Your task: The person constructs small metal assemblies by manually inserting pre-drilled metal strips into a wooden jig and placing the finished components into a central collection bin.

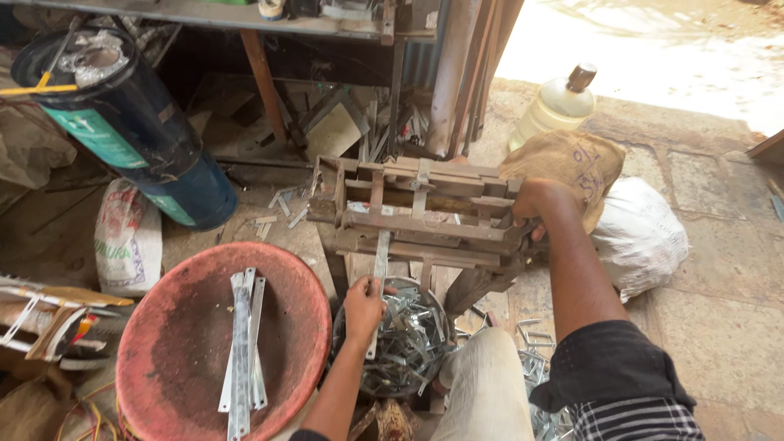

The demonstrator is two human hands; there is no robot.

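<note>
My left hand (363, 306) grips a long flat metal strip (380, 265) that runs up into a rusty hand-worked bending press (416, 216). At the press's right side, my right hand (535, 204) is closed on its lever. Below the press stands a round metal basin (425, 298) filled with several bent shiny metal brackets (404, 343). To the left, a red round tray (180, 327) carries a few straight metal strips (242, 351).
A dark blue drum (139, 131) leans at the back left beside a printed white sack (126, 237). A plastic jug (559, 106), a brown sack (572, 163) and a white bag (641, 237) lie at right. Scrap metal sits under the shelf (359, 122). More brackets (539, 371) lie by my knee.
</note>
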